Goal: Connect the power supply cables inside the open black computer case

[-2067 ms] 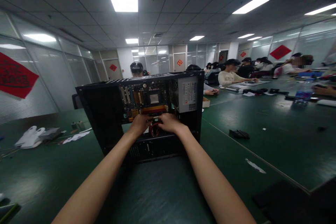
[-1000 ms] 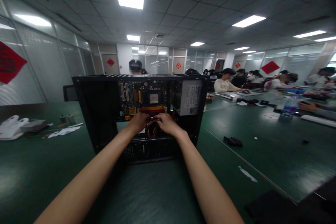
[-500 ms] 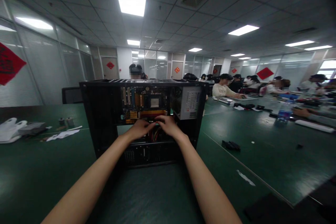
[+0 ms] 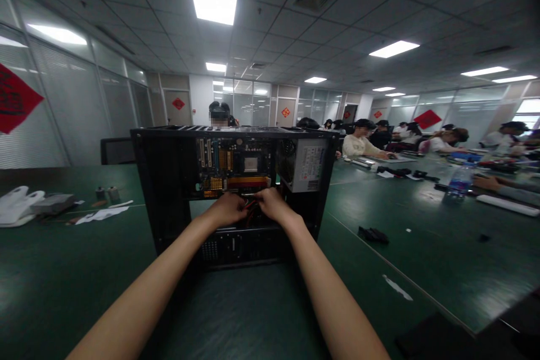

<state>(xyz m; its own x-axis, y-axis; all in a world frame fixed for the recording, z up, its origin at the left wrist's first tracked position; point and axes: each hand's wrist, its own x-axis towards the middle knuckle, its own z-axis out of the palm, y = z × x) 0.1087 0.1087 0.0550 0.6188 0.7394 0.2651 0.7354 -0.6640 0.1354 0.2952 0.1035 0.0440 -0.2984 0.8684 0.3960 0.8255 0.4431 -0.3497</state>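
Note:
A black computer case point(image 4: 169, 134) stands open-sided on the green table in front of me. Inside it, the motherboard point(image 4: 261, 149) fills the upper middle, and a silver power supply point(image 4: 310, 166) sits at upper right. My left hand point(image 4: 228, 209) is closed just below the motherboard's lower edge, its fingers round a bundle of coloured cables point(image 4: 252, 208). Facing it, my right hand point(image 4: 273, 204) is also closed on these cables. The fingertips and the cable ends are partly hidden. Red and yellow memory slots point(image 4: 248, 181) lie just above both hands.
On the green table point(image 4: 358, 292) at left are a white plastic bag point(image 4: 19, 205), a grey box point(image 4: 54, 204) and paper scraps point(image 4: 103, 214). A black object point(image 4: 373, 234) and a water bottle point(image 4: 460, 180) stand to the right. Other people sit at the far tables.
My hands have come slightly lower, and the fingers have curled from a near-flat reach into a closed grip on the cables. The view has shifted slightly.

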